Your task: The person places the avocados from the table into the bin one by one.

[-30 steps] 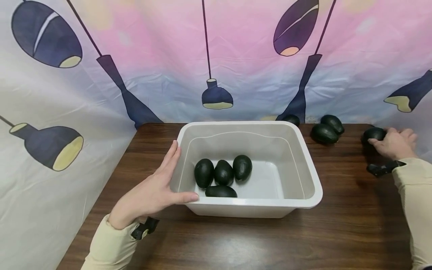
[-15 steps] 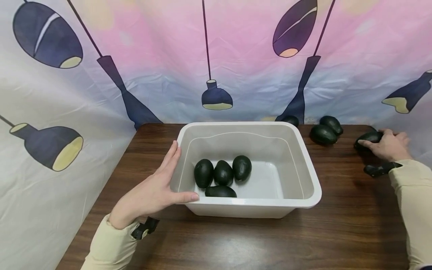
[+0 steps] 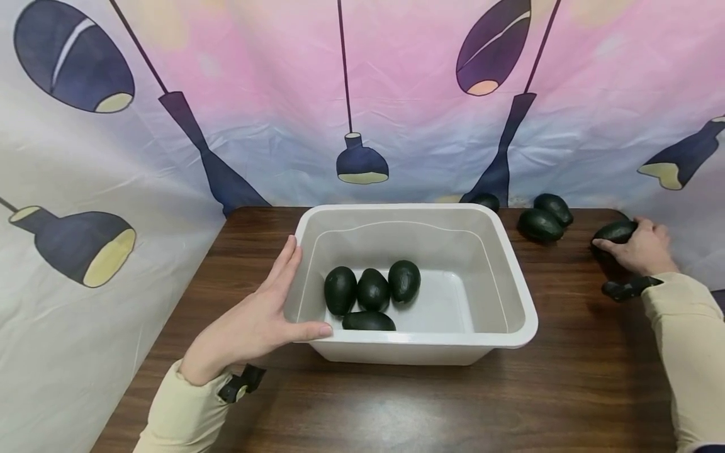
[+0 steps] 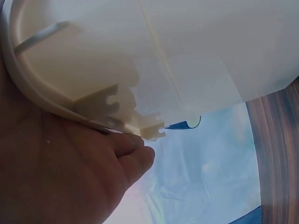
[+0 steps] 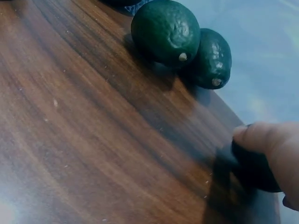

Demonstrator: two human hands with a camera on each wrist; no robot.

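My right hand [image 3: 642, 248] holds a dark green avocado [image 3: 614, 231] at the far right corner of the table, thumb along its near side. In the right wrist view, the thumb lies across this avocado [image 5: 254, 172], hiding part of it. My left hand [image 3: 255, 321] rests on the left front corner of a white plastic bin [image 3: 408, 338], fingers straight along the side and thumb on the front rim. From beneath, the left wrist view shows the fingers against the bin's rim [image 4: 60, 109]. Inside, several avocados [image 3: 340, 290] lie grouped toward the left.
Two avocados [image 3: 540, 225] sit touching at the back edge of the brown wooden table [image 3: 408, 415], left of my right hand. Another avocado [image 3: 487, 201] is partly hidden behind the bin's back right corner. A printed cloth [image 3: 272, 94] hangs directly behind the table.
My right hand has shifted slightly left with the avocado, which now lies more lengthwise in the grasp. The left hand and the bin have stayed put.
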